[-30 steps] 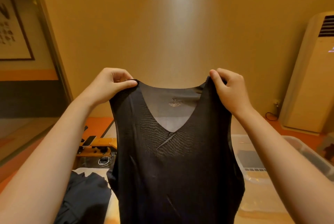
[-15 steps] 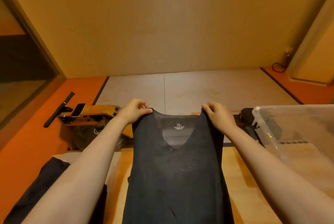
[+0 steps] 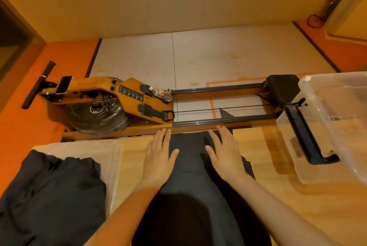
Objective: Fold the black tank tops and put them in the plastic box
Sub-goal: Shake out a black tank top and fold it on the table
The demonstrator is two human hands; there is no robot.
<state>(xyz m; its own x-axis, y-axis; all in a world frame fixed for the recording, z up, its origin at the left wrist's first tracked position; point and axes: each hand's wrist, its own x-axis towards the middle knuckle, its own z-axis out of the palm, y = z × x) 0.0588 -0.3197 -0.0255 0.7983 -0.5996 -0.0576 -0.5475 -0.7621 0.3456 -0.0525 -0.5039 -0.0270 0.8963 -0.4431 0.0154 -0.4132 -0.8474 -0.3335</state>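
Observation:
A black tank top [image 3: 190,168] lies flat on the wooden table [image 3: 278,202], its top end at the far edge. My left hand [image 3: 158,158] rests flat on its left strap area with straight fingers. My right hand [image 3: 226,156] lies flat on the right side in the same way. A heap of more black tank tops [image 3: 49,196] sits in a clear container [image 3: 113,158] at the left. The clear plastic box [image 3: 335,126] stands at the table's right edge.
Beyond the table's far edge an orange wooden rowing machine [image 3: 123,102] lies on the floor, with a phone [image 3: 64,84] on its mount. A black bar [image 3: 303,134] shows through the box wall.
The tank top went from held up in the air by its straps to lying on the table. Both hands let go of the straps and now lie flat on it.

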